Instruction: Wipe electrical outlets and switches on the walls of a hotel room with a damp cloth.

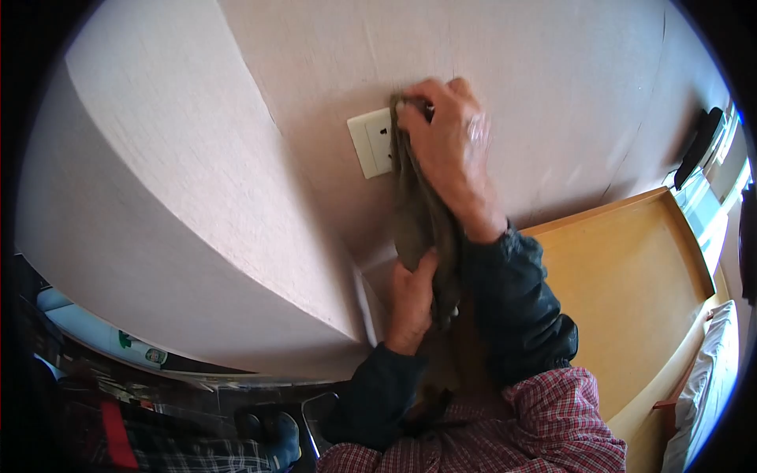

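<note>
A cream wall socket plate [371, 143] sits on the pale papered wall, its right side covered by a grey-green cloth [417, 219]. Pinching the top of this cloth at the plate's upper right edge, my right hand [452, 136] is raised against the wall. Lower down, my left hand [413, 295] grips the hanging part of the same cloth between thumb and fingers. Dark sleeve covers reach over both forearms, above a red checked shirt.
A wooden desk or cabinet top [621, 266] with a raised edge stands at the right, near a white draped cloth [704, 390]. A wall corner juts out at the left [195, 177]. Another person's checked clothing [201, 446] shows at the lower left.
</note>
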{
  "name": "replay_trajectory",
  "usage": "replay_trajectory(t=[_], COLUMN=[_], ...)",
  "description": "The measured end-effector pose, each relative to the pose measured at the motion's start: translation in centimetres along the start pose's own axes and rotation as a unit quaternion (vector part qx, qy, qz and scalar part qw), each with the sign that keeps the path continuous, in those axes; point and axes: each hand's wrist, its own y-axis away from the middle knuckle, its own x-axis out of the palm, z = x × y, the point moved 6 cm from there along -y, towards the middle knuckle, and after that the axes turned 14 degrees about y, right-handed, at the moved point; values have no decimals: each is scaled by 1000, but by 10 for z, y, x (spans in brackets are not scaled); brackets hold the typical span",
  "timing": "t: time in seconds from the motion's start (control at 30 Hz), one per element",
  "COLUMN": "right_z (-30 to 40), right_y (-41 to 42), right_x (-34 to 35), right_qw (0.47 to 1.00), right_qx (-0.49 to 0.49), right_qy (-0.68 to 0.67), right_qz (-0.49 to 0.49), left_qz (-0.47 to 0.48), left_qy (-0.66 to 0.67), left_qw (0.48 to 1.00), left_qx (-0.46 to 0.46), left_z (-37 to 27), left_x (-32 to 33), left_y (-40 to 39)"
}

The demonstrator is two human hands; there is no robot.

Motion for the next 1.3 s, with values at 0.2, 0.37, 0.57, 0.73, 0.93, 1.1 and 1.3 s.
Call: replay_trajectory(t=[0.2,0.37,0.57,0.73,0.93,1.1,1.3], right_z=[8,7,13,17,8,4,14], right_y=[33,1,27,33,9,28,28], right_x=[-2,-9,1,-4,-3,-1,-5], right_qw=[994,997,993,988,997,996,990], right_qx=[-73,-39,-81,-92,-4,-15,-75], right_qy=[55,41,59,102,42,22,79], right_qz=[-56,-53,-61,-68,-60,-79,-89], left_qz=[-41,-17,-19,-26,0,-21,-34], left_qy=[12,2,-6,-7,6,9,-11], left_qw=[999,1000,1000,1000,1000,1000,999], left_qx=[-3,-8,3,6,24,16,3], left_z=[26,7,17,18,-7,5,-4], left_x=[-25,-18,-25,-32,-15,-24,-31], left_y=[8,-9,7,10,4,15,18])
